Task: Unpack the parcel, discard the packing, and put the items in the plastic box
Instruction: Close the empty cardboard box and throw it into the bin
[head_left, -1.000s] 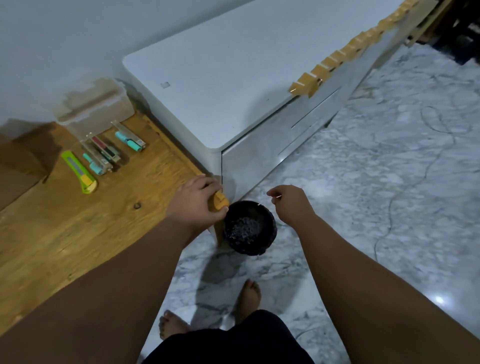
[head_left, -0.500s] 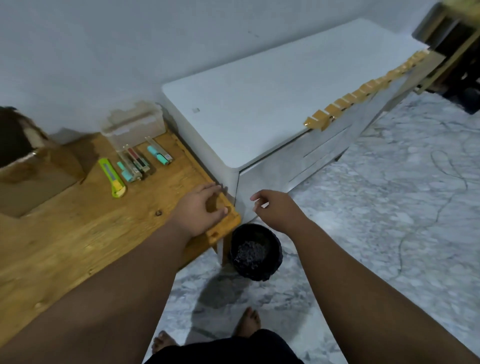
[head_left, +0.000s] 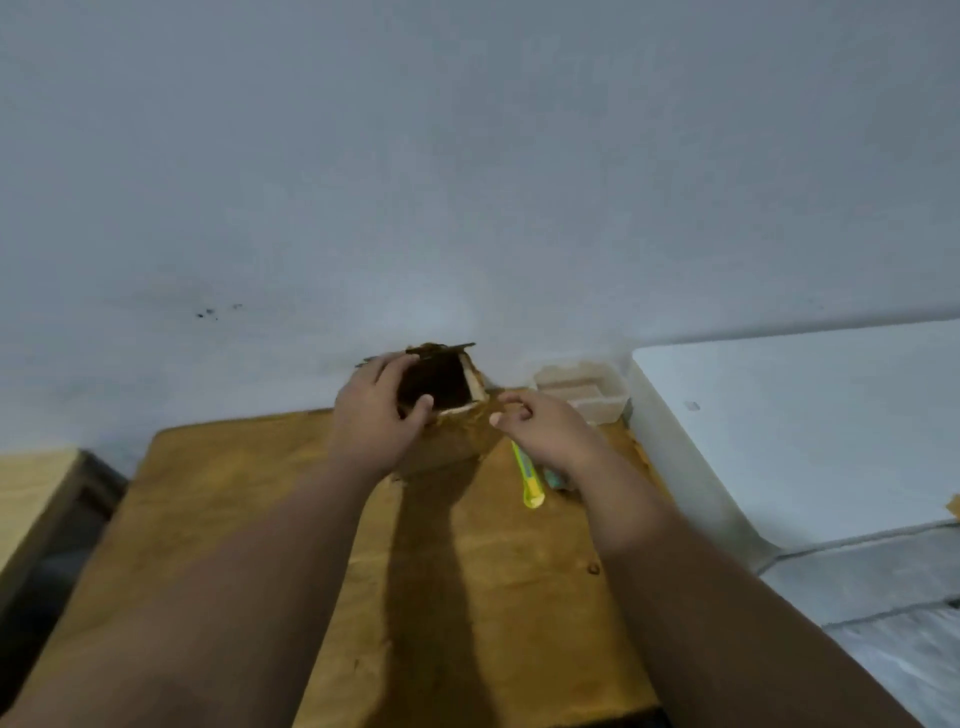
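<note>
Open cardboard parcel (head_left: 441, 410) sits at the far middle of the wooden worktop (head_left: 249, 519), against the wall, mouth facing up and toward the person, inside dark, contents not visible. Left hand (head_left: 374, 415) is on the parcel's left side, fingers curled over the near-left rim, thumb reaching across the opening: grip is closed on the parcel edge, steadying it. Right hand (head_left: 540, 428) hovers just right of the parcel's near-right corner, fingers loosely curled, holding nothing I can make out; looks close to the cardboard but can't tell if touching.

Key relation: the opening lies between the two hands, slightly far and left of the right hand. Right hand is the free one and nearest the mouth, so the reach inside probably falls to it, while the left hand holds.

Clear plastic box (head_left: 582, 392) stands right of the parcel at the far right of the worktop, beside the white cabinet (head_left: 805, 426). Short carry rightward from the parcel to the box.

Yellow-green cutter (head_left: 527, 478) lies on the worktop under the right wrist, long axis running near-to-far. A teal item (head_left: 551, 477) peeks out beside it, mostly hidden by the arm.
</note>
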